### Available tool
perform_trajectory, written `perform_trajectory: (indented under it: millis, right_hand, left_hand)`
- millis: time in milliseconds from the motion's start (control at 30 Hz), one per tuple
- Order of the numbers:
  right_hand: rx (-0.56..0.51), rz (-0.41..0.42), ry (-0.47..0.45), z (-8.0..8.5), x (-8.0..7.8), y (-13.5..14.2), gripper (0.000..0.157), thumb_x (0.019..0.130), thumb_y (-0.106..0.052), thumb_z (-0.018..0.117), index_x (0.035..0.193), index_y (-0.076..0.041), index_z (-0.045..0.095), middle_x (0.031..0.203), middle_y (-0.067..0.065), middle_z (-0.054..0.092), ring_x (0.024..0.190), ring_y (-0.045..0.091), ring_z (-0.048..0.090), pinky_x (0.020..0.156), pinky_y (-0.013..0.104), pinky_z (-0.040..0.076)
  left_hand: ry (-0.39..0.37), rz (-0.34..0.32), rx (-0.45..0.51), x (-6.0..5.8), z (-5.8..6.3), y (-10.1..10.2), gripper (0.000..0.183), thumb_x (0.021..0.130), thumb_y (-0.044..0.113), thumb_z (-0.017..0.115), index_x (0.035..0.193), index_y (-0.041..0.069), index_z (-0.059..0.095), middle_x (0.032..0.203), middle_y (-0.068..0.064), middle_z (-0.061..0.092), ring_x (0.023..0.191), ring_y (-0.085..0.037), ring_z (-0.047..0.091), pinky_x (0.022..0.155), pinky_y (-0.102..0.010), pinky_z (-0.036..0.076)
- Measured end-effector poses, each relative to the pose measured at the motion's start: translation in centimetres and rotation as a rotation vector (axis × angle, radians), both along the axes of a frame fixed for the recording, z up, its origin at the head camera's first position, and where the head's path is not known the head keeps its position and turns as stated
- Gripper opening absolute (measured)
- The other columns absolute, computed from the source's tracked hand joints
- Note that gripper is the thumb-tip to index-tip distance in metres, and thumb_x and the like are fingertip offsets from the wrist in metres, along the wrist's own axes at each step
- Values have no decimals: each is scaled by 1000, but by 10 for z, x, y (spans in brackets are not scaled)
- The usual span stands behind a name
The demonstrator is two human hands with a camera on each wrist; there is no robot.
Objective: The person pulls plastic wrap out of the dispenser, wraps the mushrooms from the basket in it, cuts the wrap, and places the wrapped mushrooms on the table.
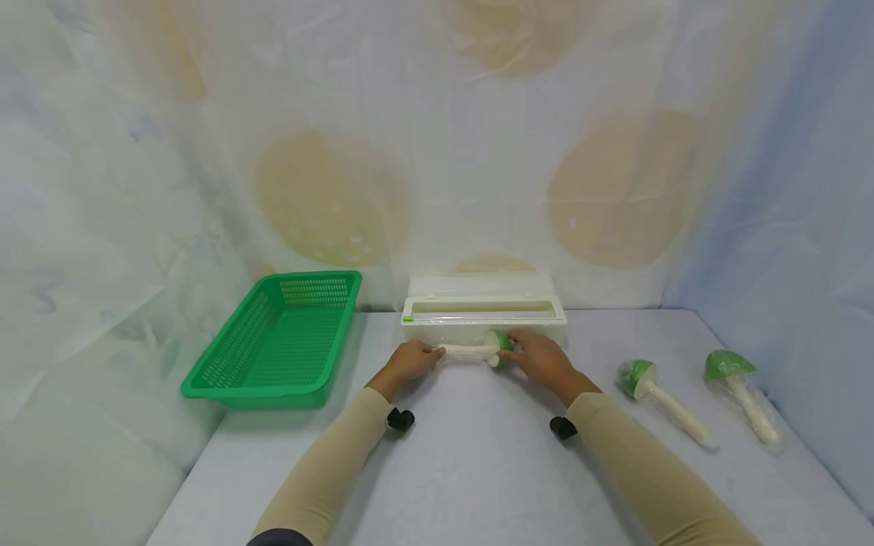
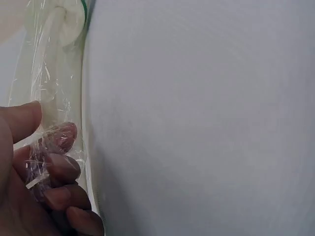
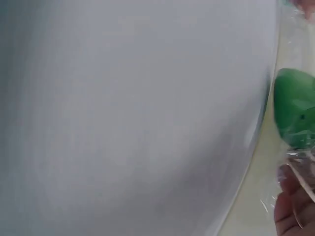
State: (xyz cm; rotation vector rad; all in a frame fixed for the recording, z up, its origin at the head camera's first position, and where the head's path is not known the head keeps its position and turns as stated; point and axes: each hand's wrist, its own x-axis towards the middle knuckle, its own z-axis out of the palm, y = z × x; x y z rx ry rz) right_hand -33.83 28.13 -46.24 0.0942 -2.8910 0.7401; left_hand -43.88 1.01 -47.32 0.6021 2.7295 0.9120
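Room's draped in pale patterned sheeting [image 1: 478, 152] behind a light grey table [image 1: 478, 470]. On it: empty green plastic mesh basket [image 1: 280, 341], white cling-film dispenser box [image 1: 483, 309]. Two green-capped toy mushrooms [image 1: 658, 398] already lie wrapped at the right, none in the basket yet. Third mushroom [image 1: 478, 351] sits against the dispenser, half-wrapped I'd say: left hand [image 1: 410, 360] pinches film round the stem, right hand [image 1: 539, 358] cups the cap.

Crinkled clear plastic film [image 2: 49, 93] is pinched by the curled fingers [image 2: 61, 167] of the left hand [image 2: 34, 187]; a white round-ended stem [image 2: 61, 19] is wrapped inside, beside the pale grey tabletop [image 2: 206, 123].
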Motion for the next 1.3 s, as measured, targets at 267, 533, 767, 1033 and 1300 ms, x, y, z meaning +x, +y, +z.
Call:
perform_trajectory:
  millis: [267, 533, 767, 1033, 1300]
  right_hand:
    - [149, 28, 145, 6, -3, 4, 52, 88, -46, 69, 123, -8, 64, 126, 12, 61, 120, 37, 51, 98, 53, 40]
    - [121, 117, 181, 19, -11, -5, 33, 92, -27, 69, 117, -4, 67, 118, 11, 64, 114, 33, 55, 96, 49, 43]
    - [101, 162, 215, 34, -25, -26, 21, 93, -16, 66, 110, -4, 70, 114, 10, 65, 111, 32, 57, 94, 47, 45]
    - [63, 192, 114, 53, -50, -63, 23, 97, -18, 61, 114, -6, 69, 116, 9, 65, 111, 30, 58, 93, 47, 45]
    - [23, 197, 89, 58, -82, -105, 22, 98, -19, 61, 112, -6, 71, 107, 6, 68, 100, 22, 62, 87, 41, 49]
  left_hand:
    - [43, -16, 93, 4, 2, -7, 39, 91, 47, 64, 90, 9, 71, 80, 0, 62, 73, -16, 54, 63, -32, 46]
    - [82, -19, 120, 0, -1, -9, 31, 89, 45, 69, 93, 14, 71, 99, -1, 66, 88, -19, 58, 74, -36, 49]
    - [99, 8, 210, 2, 0, -14, 26, 88, 40, 72, 90, 14, 69, 90, 2, 64, 84, -16, 56, 69, -32, 48]
    - [218, 269, 444, -4, 2, -20, 34, 86, 31, 76, 95, 7, 54, 87, -5, 54, 78, -21, 49, 67, -35, 42]
    - [99, 193, 594, -31, 2, -19, 62, 82, 27, 81, 134, 11, 51, 140, -16, 43, 123, -39, 46, 90, -47, 47]
